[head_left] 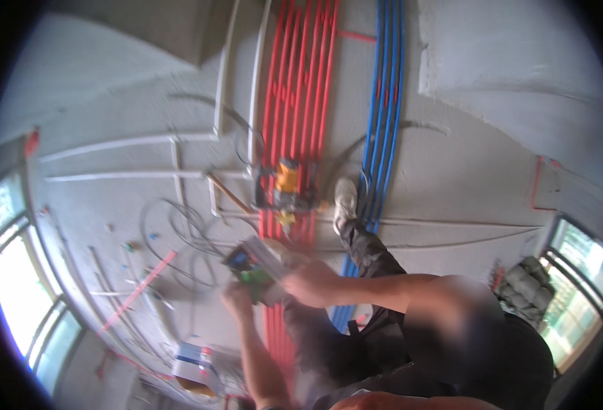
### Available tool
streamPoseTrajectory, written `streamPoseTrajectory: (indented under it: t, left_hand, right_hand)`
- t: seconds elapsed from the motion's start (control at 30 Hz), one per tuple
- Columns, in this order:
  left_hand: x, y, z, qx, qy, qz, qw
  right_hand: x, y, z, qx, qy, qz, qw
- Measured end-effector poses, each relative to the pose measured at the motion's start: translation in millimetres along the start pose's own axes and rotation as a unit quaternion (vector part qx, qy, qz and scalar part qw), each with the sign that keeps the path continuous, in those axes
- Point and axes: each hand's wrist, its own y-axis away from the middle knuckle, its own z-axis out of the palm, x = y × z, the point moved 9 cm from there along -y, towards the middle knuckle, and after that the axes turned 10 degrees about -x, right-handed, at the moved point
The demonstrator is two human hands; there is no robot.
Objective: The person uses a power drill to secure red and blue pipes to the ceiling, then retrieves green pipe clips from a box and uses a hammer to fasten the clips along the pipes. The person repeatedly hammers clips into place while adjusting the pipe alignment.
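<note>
My left hand (236, 299) is closed at the near side of a small boxy green and blue item (254, 275). Along that item's right side runs a flat grey piece (266, 257), tilted, and my right hand (308, 281) is closed at its lower end. Motion blurs both hands and what they hold, so its exact kind does not show. Just beyond them a yellow and black power tool (286, 179) lies across a row of red pipes (295, 89). Beside that tool is a wooden handle (228, 191).
Blue pipes (383, 89) run along the floor right of the red ones, near my shoe (345, 201). White pipes (131, 143) and a loose dark cable (185, 229) spread to the left. An open carton (195, 369) stands lower left. Grey sacks (527, 290) are piled by the right window.
</note>
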Motion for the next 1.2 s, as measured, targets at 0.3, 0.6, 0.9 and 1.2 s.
streamPoseTrajectory:
  t: [0.3,0.6,0.9,1.2]
  left_hand:
    - [409.5,146.7,24.9,-0.024,-0.123,0.193,0.973]
    - [587.3,147.6,58.8,-0.170,-0.213,0.264,0.925]
    - [661.4,-42.3,33.6,-0.225,-0.358,0.239,0.874]
    - [838.4,-178.7,-69.3,-0.198,-0.373,0.278,0.863]
  right_hand:
    - [-151.1,267.1,-287.4,0.214,0.017,0.048,0.976]
    - [-180.2,309.4,-386.1,0.363,0.002,0.120,0.924]
    - [-193.0,165.3,-484.7,0.393,-0.038,0.172,0.903]
    - [-248.3,20.1,-630.3,0.431,-0.123,0.216,0.867]
